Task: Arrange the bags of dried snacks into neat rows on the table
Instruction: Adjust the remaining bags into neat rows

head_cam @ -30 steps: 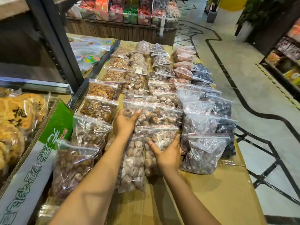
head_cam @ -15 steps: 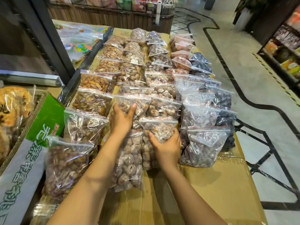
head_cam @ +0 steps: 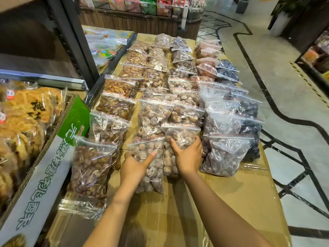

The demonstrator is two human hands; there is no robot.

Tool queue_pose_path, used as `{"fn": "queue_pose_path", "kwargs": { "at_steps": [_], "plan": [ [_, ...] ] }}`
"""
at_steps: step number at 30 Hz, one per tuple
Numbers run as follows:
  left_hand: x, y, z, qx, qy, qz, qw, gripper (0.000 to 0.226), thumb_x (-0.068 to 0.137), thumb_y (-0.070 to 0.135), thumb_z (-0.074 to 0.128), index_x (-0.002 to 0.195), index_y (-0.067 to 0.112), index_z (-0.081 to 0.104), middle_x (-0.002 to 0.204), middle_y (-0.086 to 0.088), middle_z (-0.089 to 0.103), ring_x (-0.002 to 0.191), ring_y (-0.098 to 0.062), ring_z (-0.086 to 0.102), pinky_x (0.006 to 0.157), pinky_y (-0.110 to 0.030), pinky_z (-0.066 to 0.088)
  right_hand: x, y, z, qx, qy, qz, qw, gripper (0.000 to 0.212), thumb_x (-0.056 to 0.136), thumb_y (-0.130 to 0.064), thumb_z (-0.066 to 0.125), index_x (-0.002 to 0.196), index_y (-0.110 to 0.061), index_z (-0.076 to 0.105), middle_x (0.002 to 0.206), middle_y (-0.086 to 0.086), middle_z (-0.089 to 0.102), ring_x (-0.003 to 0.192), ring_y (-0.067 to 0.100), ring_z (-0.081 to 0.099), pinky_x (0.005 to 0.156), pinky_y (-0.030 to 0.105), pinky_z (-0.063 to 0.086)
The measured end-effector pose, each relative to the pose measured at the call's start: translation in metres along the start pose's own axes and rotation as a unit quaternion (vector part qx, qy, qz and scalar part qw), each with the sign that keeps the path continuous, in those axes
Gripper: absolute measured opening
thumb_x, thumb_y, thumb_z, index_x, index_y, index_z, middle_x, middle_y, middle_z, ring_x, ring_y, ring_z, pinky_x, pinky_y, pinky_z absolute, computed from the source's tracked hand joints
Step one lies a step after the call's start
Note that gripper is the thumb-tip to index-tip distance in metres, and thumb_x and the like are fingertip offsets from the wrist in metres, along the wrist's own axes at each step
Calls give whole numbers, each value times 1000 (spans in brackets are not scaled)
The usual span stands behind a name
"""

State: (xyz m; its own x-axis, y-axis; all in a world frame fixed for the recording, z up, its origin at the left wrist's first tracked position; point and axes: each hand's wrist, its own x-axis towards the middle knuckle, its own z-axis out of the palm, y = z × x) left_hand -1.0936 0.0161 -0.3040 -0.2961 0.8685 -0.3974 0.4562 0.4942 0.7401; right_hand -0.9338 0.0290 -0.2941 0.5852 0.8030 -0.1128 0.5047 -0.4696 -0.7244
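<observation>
As the left hand (head_cam: 135, 168) apparently gripped the nearest zip-seal bag (head_cam: 150, 177) and the right hand (head_cam: 188, 157) the neighbouring bag (head_cam: 179, 135) at the table's (head_cam: 240, 202) near end, both seemed soft, slippery, best held by their flanks.

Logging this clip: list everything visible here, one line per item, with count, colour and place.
brown snack bags: many, clear with brown contents, three left columns on the table
greyish-purple bags: several, fourth column, near end
reddish bags: a few, fourth column, far end
dark bags: several, near-black, rightmost column
table: one, tan cardboard top, centre
carton: one, green and white, left of table
pastries: many, golden, in the carton
shelf post: one, black, upper left
boxed goods: a row, red and green, back counter
left grip: one bare hand, holds front second-column bag
right grip: one bare hand, holds front third-column bag
</observation>
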Motion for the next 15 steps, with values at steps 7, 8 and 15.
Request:
{"fn": "queue_pose_path", "kwargs": {
  "at_steps": [7, 8, 15],
  "plan": [
    [-13, 0, -6, -111, 118, 116, 980, 87, 63, 53, 77, 135, 24, 37, 124, -3, 58, 112, -24, 56, 95, -48, 48, 3, 2, 2, -14, -1, 3, 1000, 109, 68, -74, 57, 146, -10, 18, 152, 11, 29, 138, 29, 32, 106, 43, 38],
    [-8, 6, -7, -126, 124, 133, 975, 88, 63, 52, 77, 136, 23, 37, 127, -4, 57, 115, -25, 54, 96, -49, 47, 3, 3, 3, -16, 2, 3, 1000, 108, 68, -74, 58, 146, -10, 18, 152, 11, 30, 137, 29, 32, 106, 43, 37],
    [33, 33, 9, -27, 8, 196, 980, 108, 69, 54, 73, 151, 26, 9, 158, -6, 17, 142, -27, 23, 110, -44, 29, 5, 5, 7, -14, 13, 18, 1000, 108, 66, -76, 57, 145, -11, 21, 150, 10, 33, 136, 29, 34, 107, 45, 38]
  ]
}}
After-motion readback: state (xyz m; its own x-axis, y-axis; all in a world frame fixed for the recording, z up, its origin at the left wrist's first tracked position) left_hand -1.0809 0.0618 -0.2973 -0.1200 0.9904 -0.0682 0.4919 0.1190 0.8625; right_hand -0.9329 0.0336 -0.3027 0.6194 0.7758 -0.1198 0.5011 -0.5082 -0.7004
